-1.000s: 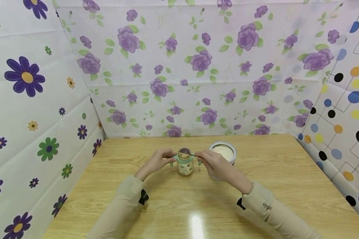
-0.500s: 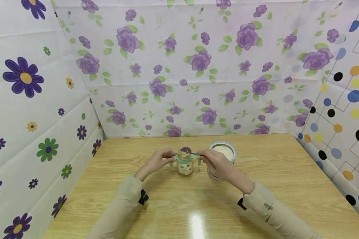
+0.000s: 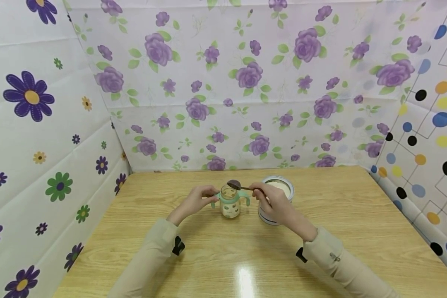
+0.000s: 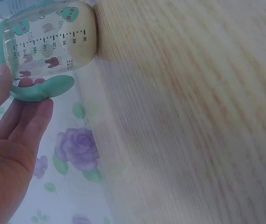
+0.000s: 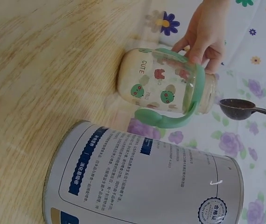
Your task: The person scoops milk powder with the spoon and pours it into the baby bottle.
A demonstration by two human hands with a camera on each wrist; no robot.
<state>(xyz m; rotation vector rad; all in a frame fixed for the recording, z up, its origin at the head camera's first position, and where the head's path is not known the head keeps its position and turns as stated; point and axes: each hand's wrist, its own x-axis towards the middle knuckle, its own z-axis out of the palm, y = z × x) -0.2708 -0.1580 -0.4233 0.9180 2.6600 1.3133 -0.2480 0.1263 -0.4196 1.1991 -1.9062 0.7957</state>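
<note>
A clear baby bottle [image 3: 230,205] with mint-green handles stands open on the wooden table [image 3: 208,265], with pale powder in its bottom [image 5: 133,77]. My left hand [image 3: 198,200] grips its left handle [image 4: 42,88], thumb on top and fingers beneath. My right hand [image 3: 272,203] pinches the stem of a dark spoon [image 3: 234,184], whose bowl [image 5: 238,108] hangs just above and behind the bottle's mouth and looks empty. An open tin of white powder [image 3: 279,191] stands right of the bottle, partly behind my right hand.
Flower-patterned sheets [image 3: 223,82] wall in the table at the back and left, and a dotted sheet [image 3: 424,145] on the right. The tin's side [image 5: 147,182] carries a blue-and-white printed label. Bare tabletop lies in front of my arms.
The spoon sat tipped over the bottle's mouth; my right hand has lifted it and drawn back a little to the right. The left hand and bottle stay put.
</note>
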